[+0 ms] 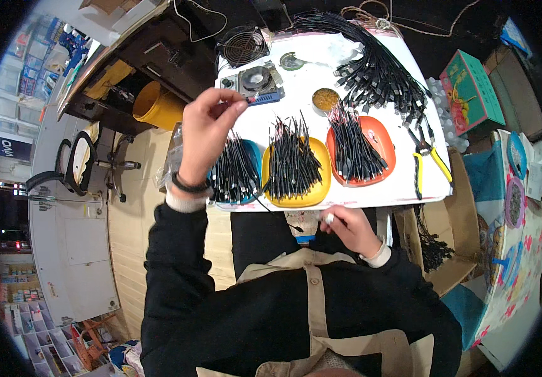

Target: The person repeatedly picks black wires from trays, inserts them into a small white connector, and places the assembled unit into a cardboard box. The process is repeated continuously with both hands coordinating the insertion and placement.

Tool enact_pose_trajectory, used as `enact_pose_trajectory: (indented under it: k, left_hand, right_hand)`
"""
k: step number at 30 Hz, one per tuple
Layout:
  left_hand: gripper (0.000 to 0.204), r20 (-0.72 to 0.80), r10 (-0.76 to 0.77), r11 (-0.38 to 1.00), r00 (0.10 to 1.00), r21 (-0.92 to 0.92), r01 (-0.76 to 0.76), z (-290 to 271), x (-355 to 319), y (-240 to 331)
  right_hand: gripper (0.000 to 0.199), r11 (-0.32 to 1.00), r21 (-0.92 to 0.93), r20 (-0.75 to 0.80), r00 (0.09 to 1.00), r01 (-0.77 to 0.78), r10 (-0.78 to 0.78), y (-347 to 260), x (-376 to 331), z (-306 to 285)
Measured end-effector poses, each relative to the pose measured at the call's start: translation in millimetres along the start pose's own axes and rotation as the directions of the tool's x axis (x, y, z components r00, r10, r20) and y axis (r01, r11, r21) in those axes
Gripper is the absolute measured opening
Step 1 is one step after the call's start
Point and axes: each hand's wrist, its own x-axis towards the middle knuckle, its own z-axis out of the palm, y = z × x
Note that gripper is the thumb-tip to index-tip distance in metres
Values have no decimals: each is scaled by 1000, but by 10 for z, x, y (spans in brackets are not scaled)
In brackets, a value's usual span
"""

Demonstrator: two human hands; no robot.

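My left hand (211,122) is raised over the left side of the white table, thumb and fingertips pinched together. Right at those fingertips is a slim blue piece (265,98); whether I grip it or it lies behind them I cannot tell. My right hand (353,229) is curled closed just off the table's front edge, with a small white spot by the fingers. Bundles of short black cables lie in a blue tray (255,152), a yellow tray (325,179) and an orange tray (384,141). One black cable (277,217) hangs over the edge between my hands.
Behind the trays are a metal stand with a dark coil (256,78), a fan (243,47), and a small tin of amber stuff (326,99). Long black USB cables (381,81) fill the back right. Yellow-handled pliers (419,169) lie right, above a cardboard box (463,232).
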Motion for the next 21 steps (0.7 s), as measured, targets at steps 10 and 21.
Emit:
enact_pose_trajectory:
  k: [10, 21]
  left_hand:
    - [18, 200, 11, 484, 980, -858, 170, 780, -1376, 1029]
    - [21, 364, -125, 709, 923, -618, 340, 651, -1667, 567]
  right_hand:
    - [27, 907, -174, 48, 923, 383, -381, -810, -219, 383]
    - [27, 932, -335, -828, 429, 137, -361, -1512, -2442, -975]
